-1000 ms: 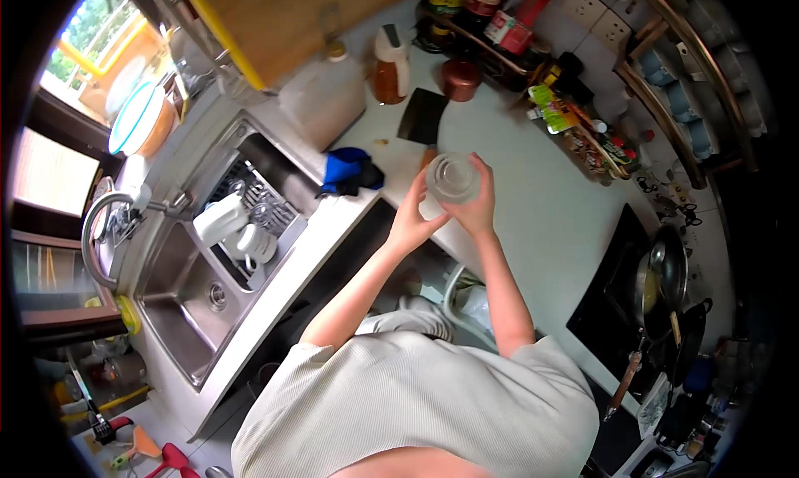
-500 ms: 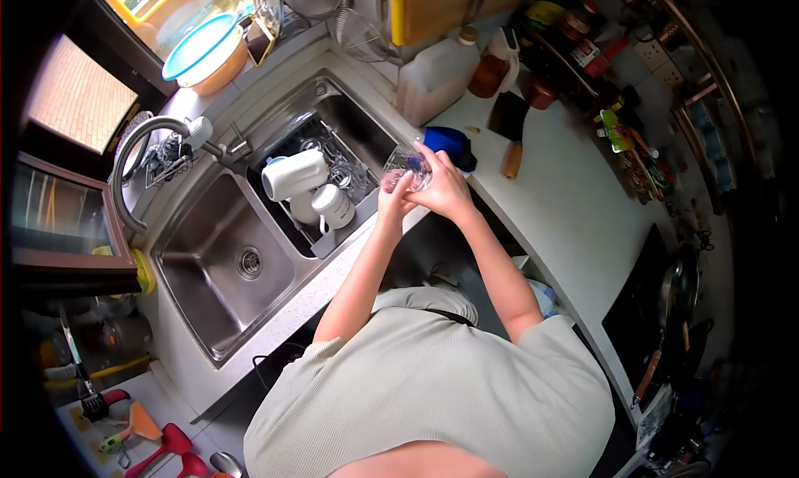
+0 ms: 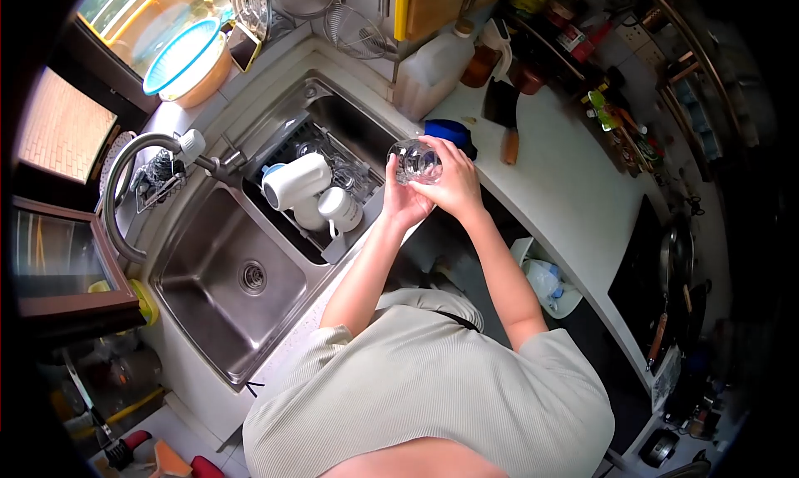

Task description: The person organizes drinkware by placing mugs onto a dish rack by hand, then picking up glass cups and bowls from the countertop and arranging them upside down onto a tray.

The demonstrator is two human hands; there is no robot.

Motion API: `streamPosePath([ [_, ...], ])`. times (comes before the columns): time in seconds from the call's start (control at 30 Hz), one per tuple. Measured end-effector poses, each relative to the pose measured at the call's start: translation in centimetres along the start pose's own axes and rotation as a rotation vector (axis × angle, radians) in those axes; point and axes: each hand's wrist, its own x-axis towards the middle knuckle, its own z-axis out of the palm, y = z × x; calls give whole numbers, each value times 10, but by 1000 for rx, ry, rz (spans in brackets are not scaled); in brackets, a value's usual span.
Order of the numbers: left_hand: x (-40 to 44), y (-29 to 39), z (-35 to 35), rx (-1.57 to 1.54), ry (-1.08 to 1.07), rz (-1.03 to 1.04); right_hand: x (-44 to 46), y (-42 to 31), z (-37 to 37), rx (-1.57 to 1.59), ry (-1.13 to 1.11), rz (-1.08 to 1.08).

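A clear glass [image 3: 414, 162] is held between both hands above the counter edge, just right of the sink's dish rack. My left hand [image 3: 404, 202] supports it from the left and below, with the thumb up along its side. My right hand [image 3: 456, 178] wraps round its right side. Beside the glass, a blue and black cloth [image 3: 450, 135] lies on the counter. In the rack sit a white pitcher [image 3: 297, 181] lying on its side, a white mug [image 3: 339, 210] and several clear glasses [image 3: 345, 175].
The steel sink basin [image 3: 216, 287] with a curved faucet [image 3: 108, 203] is at the left. Behind the hands stand a large plastic jug [image 3: 433, 72] and an amber-filled pitcher [image 3: 484, 55]. A cleaver [image 3: 502, 104] lies on the counter. At the right is a black stove [image 3: 637, 266].
The view has turned toward the sink. Both hands, still holding the glass, have gone from over the right-hand counter to beside the dish rack, and the glass has tilted along the way.
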Motion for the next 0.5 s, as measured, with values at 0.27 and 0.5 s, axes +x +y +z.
streamPosePath([
  [0.27, -7, -8, 11, 207, 32, 26, -15, 2, 0, 145, 143, -15],
  [0.5, -3, -42, 12, 479, 131, -18, -48, 20, -21, 280, 269, 8],
])
